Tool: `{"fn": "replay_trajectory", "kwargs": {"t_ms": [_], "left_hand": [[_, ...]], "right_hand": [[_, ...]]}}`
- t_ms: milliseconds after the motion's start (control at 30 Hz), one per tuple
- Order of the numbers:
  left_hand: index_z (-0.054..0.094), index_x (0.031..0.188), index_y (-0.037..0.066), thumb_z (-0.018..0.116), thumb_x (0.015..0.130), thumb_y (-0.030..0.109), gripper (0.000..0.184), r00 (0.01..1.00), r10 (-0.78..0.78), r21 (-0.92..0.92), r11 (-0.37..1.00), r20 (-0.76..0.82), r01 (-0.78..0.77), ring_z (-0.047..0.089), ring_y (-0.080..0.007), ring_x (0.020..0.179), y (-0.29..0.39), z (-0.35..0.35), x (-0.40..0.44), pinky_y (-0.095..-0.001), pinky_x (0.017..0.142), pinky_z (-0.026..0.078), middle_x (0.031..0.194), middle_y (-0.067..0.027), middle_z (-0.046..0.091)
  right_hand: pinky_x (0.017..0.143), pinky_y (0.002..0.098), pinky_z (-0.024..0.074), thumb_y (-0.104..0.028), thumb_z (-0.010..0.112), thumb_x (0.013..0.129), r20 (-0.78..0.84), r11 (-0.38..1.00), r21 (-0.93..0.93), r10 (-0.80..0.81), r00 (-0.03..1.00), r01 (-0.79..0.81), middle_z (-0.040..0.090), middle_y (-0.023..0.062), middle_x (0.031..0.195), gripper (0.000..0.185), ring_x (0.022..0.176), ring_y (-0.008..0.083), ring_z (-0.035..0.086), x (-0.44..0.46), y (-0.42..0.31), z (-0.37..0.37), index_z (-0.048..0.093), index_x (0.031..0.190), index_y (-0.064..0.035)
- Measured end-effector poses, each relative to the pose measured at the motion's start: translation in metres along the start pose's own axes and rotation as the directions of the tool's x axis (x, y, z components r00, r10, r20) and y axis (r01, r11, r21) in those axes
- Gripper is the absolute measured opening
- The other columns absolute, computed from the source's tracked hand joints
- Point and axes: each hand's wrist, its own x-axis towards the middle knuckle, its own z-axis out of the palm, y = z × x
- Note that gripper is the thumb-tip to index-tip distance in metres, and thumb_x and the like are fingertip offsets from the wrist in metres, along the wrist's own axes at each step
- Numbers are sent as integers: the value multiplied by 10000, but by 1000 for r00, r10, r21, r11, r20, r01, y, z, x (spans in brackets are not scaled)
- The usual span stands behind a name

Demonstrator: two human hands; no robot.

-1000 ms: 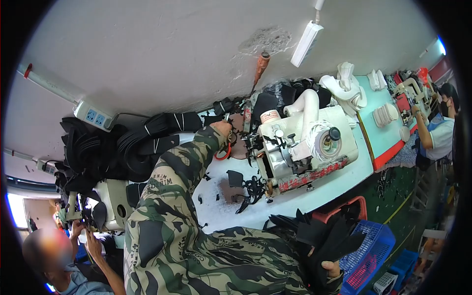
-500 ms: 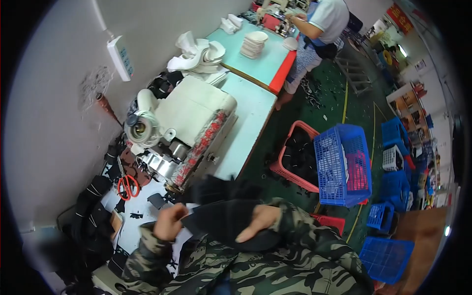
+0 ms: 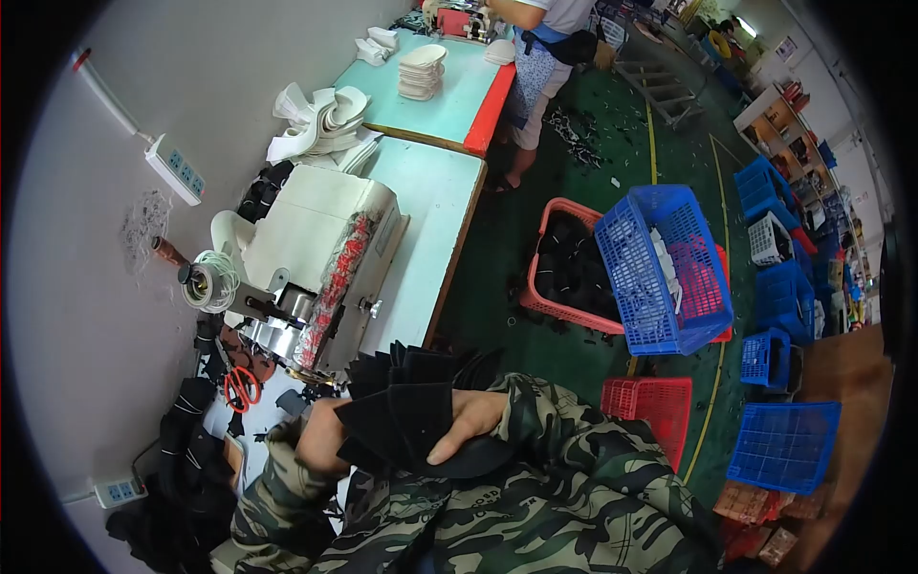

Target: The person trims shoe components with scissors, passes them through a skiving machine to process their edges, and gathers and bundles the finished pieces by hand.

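In front of my chest is a fanned stack of black fabric pieces point(image 3: 411, 421). My right hand point(image 3: 476, 421) is closed on its right side, with the thumb lying across the front piece. At the left edge of the stack is my left hand point(image 3: 323, 438), curled against the pieces, its fingertips hidden behind them. Just beyond the stack stands a white sewing machine point(image 3: 316, 220) with a red-marked, worn edge. Orange-handled scissors point(image 3: 242, 389) lie left of my left hand, among dark scraps.
Black bundles point(image 3: 182, 450) hang along the left table side. White pieces point(image 3: 320, 120) lie behind the machine. To the right on the floor are a pink basket point(image 3: 574, 314) of black pieces, a blue crate point(image 3: 650, 287) and a red basket point(image 3: 660, 411). A co-worker point(image 3: 545, 67) stands farther off.
My left hand has moved from a raised, curled position beside the stack to its left edge. The black pieces are now more fanned out. The camera view has shifted to the right.
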Motion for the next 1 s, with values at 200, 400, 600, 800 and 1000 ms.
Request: {"fn": "replay_trajectory", "kwargs": {"t_ms": [200,400,600,800,1000], "left_hand": [[598,834,3,578,826,94,94,991,70,-74,994,-111,-79,587,-121,649,-14,23,82,-233,584,456,733,-47,613],[528,984,34,488,853,79,144,916,-129,-653,738,-381,-168,463,-52,476,-56,28,86,-202,466,398,581,14,504],[248,1382,44,460,898,201,551,989,-148,-999,37,1,6,325,-42,347,29,22,128,-194,356,280,546,8,432],[351,1327,20,649,785,307,682,958,-6,-15,1000,286,11,596,-260,580,49,124,230,-367,534,458,703,-134,621],[461,1207,19,650,768,313,561,900,-377,46,925,221,376,623,-338,698,4,193,337,-398,619,487,717,-167,627]], "right_hand": [[816,282,435,-218,771,686,147,878,-393,352,924,-272,626,77,963,470,909,145,575,19,2,-17,593,1053,15],[787,291,445,-298,741,692,-93,807,-588,-140,986,59,637,84,968,437,830,156,601,-6,26,-69,619,1006,-18],[759,311,461,-221,707,680,-518,835,-440,-537,666,330,640,92,899,337,813,155,599,-36,-2,-78,636,946,-28],[775,356,447,-170,506,859,-846,936,-348,-339,412,56,609,134,936,202,838,217,577,-42,172,-354,621,934,-22],[683,352,509,-225,630,791,-815,793,454,184,549,407,622,64,884,271,756,199,606,-191,-21,-342,605,979,-31]]}}
